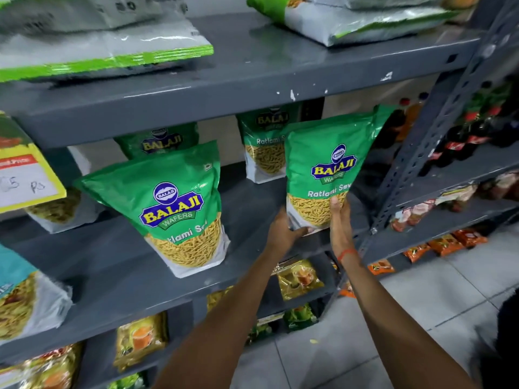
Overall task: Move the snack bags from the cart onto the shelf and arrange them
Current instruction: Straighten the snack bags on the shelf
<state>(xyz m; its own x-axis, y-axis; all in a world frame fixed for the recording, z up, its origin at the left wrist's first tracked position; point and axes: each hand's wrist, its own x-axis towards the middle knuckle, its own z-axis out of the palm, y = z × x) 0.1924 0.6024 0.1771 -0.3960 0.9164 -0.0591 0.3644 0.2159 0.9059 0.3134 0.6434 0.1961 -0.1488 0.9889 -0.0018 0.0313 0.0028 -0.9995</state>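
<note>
While both your hands reach up to the grey metal shelf, they clamp one green Balaji bag by its lower end. Your left hand cups the bottom left corner, and your right hand lies flat against the bottom right, fingers pointing up over the clear window of yellow sev. An orange thread circles your right wrist. The held bag stands upright at the right end of the shelf board, near the perforated upright post. Just behind it stands another green bag. To its left, apart from it, a second front bag leans back on the same board, with one more bag behind that.
</note>
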